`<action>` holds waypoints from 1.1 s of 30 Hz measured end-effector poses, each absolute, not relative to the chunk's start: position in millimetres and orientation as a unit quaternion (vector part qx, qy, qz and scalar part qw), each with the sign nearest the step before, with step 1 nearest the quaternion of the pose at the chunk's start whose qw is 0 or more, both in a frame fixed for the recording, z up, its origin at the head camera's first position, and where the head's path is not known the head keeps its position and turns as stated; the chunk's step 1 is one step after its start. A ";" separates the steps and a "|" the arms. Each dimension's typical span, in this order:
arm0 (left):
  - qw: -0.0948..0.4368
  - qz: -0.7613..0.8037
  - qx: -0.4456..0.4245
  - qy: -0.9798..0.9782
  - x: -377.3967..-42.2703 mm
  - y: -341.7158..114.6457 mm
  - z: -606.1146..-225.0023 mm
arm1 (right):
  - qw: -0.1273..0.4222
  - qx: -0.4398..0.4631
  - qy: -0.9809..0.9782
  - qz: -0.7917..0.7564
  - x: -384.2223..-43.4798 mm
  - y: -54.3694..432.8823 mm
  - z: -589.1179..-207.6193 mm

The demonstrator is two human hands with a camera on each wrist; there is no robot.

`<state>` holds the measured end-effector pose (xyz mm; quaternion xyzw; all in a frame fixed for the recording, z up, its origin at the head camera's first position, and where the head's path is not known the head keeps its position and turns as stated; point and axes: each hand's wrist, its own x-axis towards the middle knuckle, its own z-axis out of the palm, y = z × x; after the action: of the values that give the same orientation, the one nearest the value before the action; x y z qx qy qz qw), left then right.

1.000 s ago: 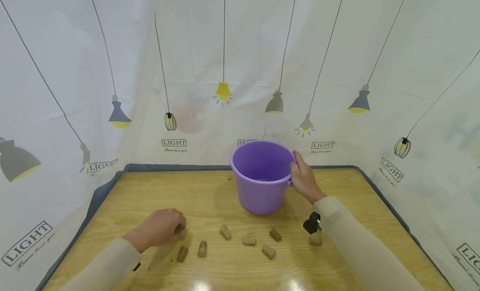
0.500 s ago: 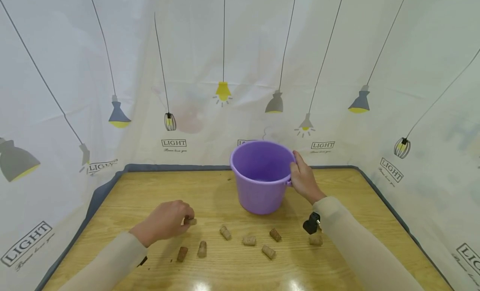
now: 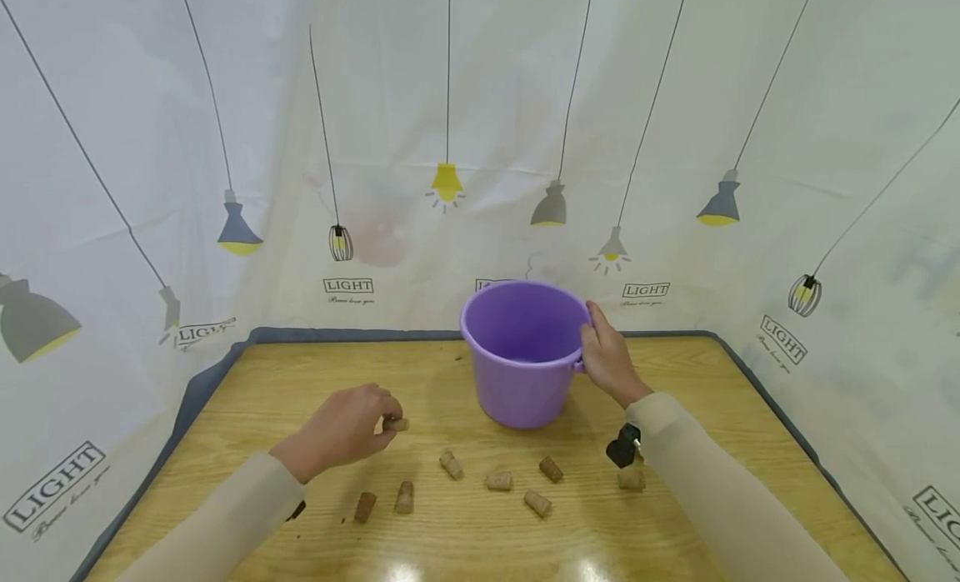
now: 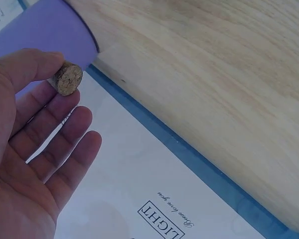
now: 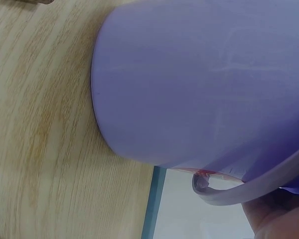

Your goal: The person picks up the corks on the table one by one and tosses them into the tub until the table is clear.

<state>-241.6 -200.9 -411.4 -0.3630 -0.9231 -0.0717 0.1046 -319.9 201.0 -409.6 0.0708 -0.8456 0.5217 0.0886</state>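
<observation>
The left hand [image 3: 341, 428] pinches a cork [image 3: 400, 424] just left of the smooth purple bucket [image 3: 523, 394]. The cork lies sideways, its long way pointing toward the bucket. The right hand [image 3: 611, 361] grips the right side of the bucket's rim. Seven loose corks [image 3: 498, 480], stubby and speckled, point different ways on the wooden table [image 3: 300, 369], nearer me than the bucket. A white sheet [image 3: 495, 82] with lamp pictures hangs behind the bucket.
</observation>
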 end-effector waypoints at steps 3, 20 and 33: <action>0.117 -0.074 -0.367 -0.920 -242.5 -197.5 -408.1 | 0.089 0.071 -0.847 0.519 -320.0 201.4 -409.5; 0.148 -0.076 -0.379 -0.910 -250.3 -177.0 -391.5 | 0.085 0.066 -0.847 0.521 -319.7 202.3 -408.9; 0.191 -0.081 -0.398 -0.894 -260.4 -159.6 -374.5 | 0.078 0.064 -0.843 0.528 -318.9 201.6 -408.2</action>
<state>-260.4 -159.6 -374.5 -0.3977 -0.8938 -0.0806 0.1909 -318.9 201.6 -408.2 0.0642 -0.8432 0.5280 0.0784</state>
